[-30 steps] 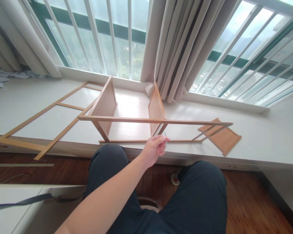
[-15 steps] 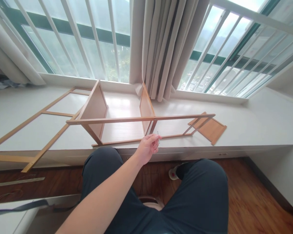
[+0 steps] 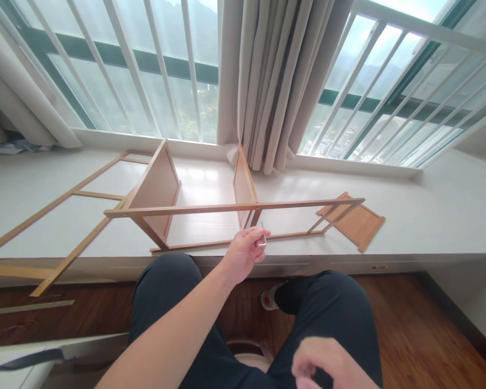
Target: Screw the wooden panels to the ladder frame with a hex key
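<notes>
My left hand [image 3: 245, 254] is closed on a thin bent metal hex key [image 3: 264, 237], pinched between thumb and fingers with its shaft upward. It is just in front of the wooden frame [image 3: 194, 209], near its lower rail. That frame lies on its side on the white ledge, with two upright panels, the left panel [image 3: 156, 186] and the middle panel [image 3: 243, 181], set between its rails. At the bottom right my right hand [image 3: 334, 362] is over my thigh, fingers curled toward the thumb and slightly blurred; whatever they hold is hidden.
A ladder-like wooden frame [image 3: 73, 192] reaches over the ledge's front edge at left. A loose wooden panel [image 3: 358, 222] lies on the white ledge [image 3: 421, 227] at right. Curtains [image 3: 267, 81] and barred windows stand behind. A long strip [image 3: 28, 308] is low at left.
My right hand has come into view at the bottom right. My left hand stays by the frame, and the hex key has turned so its bend shows. The view has shifted slightly.
</notes>
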`<state>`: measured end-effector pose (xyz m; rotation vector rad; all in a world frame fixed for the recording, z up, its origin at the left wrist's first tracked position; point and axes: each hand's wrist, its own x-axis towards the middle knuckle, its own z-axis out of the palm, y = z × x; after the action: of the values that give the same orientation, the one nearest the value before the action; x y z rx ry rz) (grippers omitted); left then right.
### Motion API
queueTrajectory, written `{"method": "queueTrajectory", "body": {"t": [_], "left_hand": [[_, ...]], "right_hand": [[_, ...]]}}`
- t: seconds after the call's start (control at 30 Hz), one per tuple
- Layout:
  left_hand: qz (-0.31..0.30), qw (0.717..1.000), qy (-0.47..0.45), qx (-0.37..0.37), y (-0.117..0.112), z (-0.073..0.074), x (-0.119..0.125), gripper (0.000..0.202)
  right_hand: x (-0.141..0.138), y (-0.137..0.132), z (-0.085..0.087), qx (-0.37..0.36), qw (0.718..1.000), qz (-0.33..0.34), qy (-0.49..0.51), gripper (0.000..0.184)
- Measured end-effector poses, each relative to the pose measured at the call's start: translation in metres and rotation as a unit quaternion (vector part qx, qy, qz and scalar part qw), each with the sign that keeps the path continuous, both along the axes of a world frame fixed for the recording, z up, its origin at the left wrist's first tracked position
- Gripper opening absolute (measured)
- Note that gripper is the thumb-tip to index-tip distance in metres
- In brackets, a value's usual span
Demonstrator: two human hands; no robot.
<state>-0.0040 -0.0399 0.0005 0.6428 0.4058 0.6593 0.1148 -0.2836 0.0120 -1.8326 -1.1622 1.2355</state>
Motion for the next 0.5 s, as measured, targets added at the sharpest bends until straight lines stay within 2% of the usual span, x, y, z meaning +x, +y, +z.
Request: {"method": "queueTrajectory", "body": {"t": [0.07, 0.1, 0.13, 0.2, 0.27, 0.33, 0.5], "left_hand": [[0.009, 1.0, 0.0, -0.009, 0.002, 0.005, 0.001, 0.032], [0.017, 1.0, 0.0, -0.016, 0.002, 0.007, 0.001, 0.031], [0.028, 0.999, 0.003, -0.023, 0.003, 0.009, 0.001, 0.03], [0.047, 0.998, 0.014, -0.035, 0.005, 0.013, 0.002, 0.03], [0.054, 0.997, 0.028, -0.039, 0.008, 0.016, 0.003, 0.03], [0.056, 0.997, 0.043, -0.037, 0.011, 0.019, 0.003, 0.031], [0.046, 0.996, 0.066, -0.031, 0.015, 0.02, 0.004, 0.034]], "right_hand": [[0.004, 0.037, -0.007, 0.092, 0.995, 0.033, -0.017, 0.01], [0.005, 0.057, -0.009, 0.229, 0.97, 0.047, -0.067, 0.009], [0.005, 0.076, -0.01, 0.339, 0.933, 0.04, -0.113, 0.009], [0.006, 0.113, -0.012, 0.448, 0.878, 0.004, -0.168, 0.011], [0.007, 0.144, -0.015, 0.482, 0.858, -0.034, -0.176, 0.015], [0.007, 0.167, -0.018, 0.502, 0.849, -0.052, -0.156, 0.02], [0.001, 0.194, -0.023, 0.563, 0.816, -0.08, -0.1, 0.028]]}}
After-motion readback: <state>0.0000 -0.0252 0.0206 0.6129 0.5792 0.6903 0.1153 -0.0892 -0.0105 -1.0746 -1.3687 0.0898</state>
